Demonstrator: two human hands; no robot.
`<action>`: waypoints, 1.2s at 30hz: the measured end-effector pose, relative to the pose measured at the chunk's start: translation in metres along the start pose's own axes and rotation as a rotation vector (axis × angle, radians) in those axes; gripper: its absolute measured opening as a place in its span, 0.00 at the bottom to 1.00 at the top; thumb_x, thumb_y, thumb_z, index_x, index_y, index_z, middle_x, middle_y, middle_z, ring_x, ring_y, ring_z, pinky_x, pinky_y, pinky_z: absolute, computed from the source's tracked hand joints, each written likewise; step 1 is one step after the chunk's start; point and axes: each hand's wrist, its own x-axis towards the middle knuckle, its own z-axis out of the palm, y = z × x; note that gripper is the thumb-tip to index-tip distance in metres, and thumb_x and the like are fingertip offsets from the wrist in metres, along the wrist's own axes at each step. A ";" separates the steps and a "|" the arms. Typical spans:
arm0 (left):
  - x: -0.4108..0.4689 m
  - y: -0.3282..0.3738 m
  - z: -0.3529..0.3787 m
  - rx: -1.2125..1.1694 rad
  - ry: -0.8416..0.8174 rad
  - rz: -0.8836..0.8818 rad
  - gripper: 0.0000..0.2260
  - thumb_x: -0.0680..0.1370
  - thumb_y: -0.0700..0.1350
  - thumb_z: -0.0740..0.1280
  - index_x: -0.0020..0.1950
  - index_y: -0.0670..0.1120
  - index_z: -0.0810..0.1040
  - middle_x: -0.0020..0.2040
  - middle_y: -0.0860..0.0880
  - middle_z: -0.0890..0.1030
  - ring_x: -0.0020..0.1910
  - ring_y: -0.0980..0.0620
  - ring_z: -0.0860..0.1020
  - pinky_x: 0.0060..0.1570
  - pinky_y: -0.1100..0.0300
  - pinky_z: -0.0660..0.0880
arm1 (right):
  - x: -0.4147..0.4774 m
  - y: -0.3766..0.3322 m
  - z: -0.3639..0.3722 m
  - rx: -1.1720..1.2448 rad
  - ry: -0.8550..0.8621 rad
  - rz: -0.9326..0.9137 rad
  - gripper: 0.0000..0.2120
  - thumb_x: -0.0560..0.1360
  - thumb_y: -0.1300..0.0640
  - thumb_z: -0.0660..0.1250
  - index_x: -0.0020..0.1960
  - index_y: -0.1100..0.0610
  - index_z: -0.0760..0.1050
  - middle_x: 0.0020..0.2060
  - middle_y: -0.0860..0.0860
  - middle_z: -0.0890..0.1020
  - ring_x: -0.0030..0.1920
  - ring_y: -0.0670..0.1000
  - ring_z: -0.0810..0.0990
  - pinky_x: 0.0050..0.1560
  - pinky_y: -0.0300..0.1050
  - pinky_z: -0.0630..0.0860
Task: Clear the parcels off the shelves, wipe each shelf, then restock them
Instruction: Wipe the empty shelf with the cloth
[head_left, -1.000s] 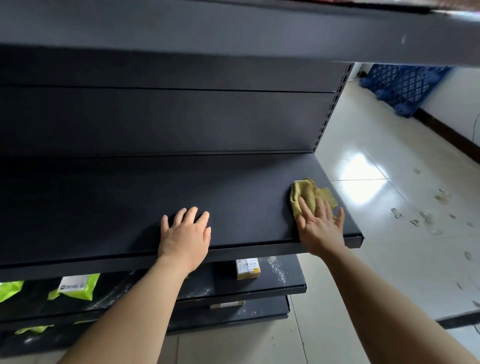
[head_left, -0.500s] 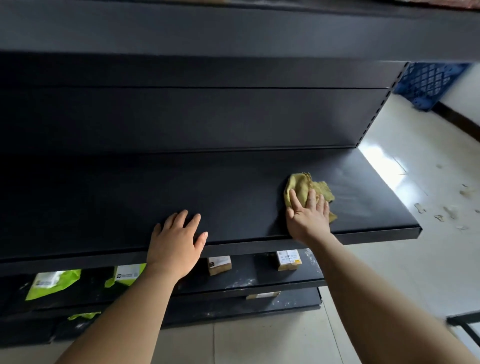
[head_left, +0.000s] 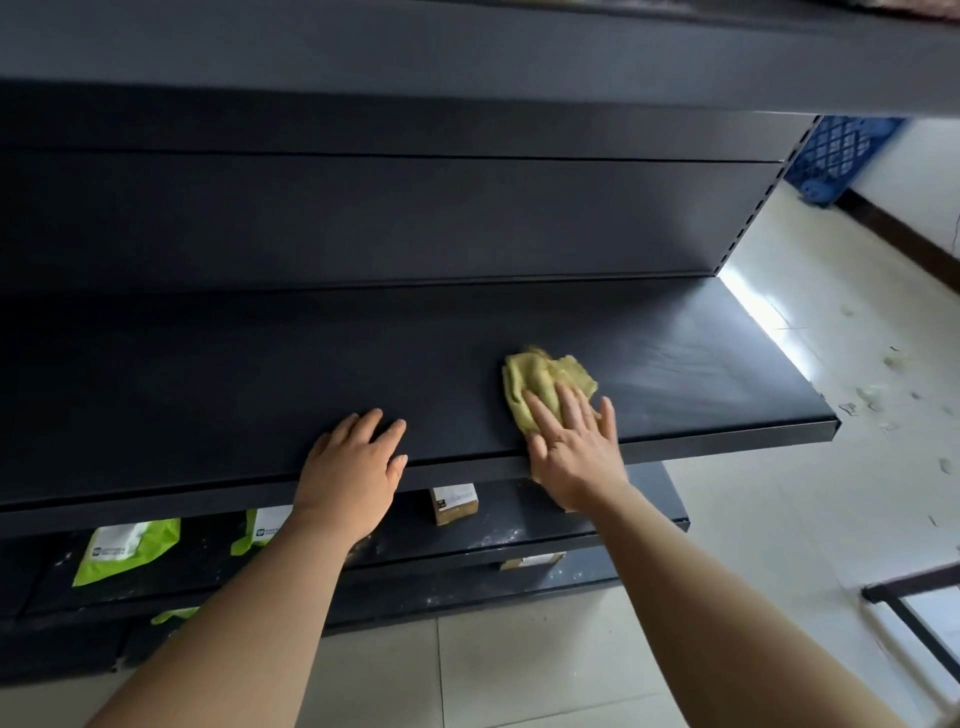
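Observation:
A bare black metal shelf (head_left: 234, 384) runs across the head view at chest height. On its right half lies a crumpled yellow cloth (head_left: 540, 374). My right hand (head_left: 574, 447) presses flat on the cloth with straight fingers, near the shelf's front edge. My left hand (head_left: 353, 467) rests flat on the front edge, a little left of the cloth. On the dusty shelf below lie green bag parcels (head_left: 127, 548) and a small brown box parcel (head_left: 453, 503).
Another black shelf (head_left: 467, 52) overhangs above. A lower shelf holds a flat box (head_left: 531, 561). Right of the rack is tiled floor with paper scraps (head_left: 872, 400), a blue plastic crate (head_left: 836, 150) by the wall, and a black frame (head_left: 914, 613).
My right hand has slid the cloth leftward along the shelf, away from its right end. My left hand stays flat on the front edge.

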 end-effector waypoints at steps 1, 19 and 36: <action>-0.002 -0.005 0.000 0.001 0.000 -0.010 0.22 0.82 0.56 0.51 0.77 0.55 0.58 0.77 0.51 0.58 0.75 0.48 0.57 0.72 0.51 0.60 | -0.006 0.009 0.001 0.000 0.009 0.059 0.26 0.80 0.44 0.46 0.77 0.40 0.46 0.79 0.51 0.46 0.78 0.51 0.42 0.74 0.58 0.34; -0.043 -0.085 -0.002 0.004 0.006 -0.048 0.23 0.83 0.51 0.54 0.77 0.52 0.56 0.77 0.48 0.57 0.76 0.47 0.56 0.70 0.53 0.64 | -0.021 -0.097 0.012 0.126 -0.086 0.019 0.36 0.73 0.43 0.49 0.79 0.45 0.41 0.77 0.59 0.37 0.75 0.61 0.32 0.73 0.56 0.31; -0.048 -0.076 -0.013 -0.076 -0.025 -0.118 0.21 0.81 0.38 0.59 0.74 0.46 0.64 0.73 0.45 0.64 0.71 0.45 0.62 0.62 0.54 0.72 | -0.043 -0.113 -0.011 0.162 -0.062 -0.283 0.36 0.73 0.71 0.61 0.72 0.39 0.67 0.74 0.48 0.63 0.71 0.55 0.64 0.60 0.48 0.71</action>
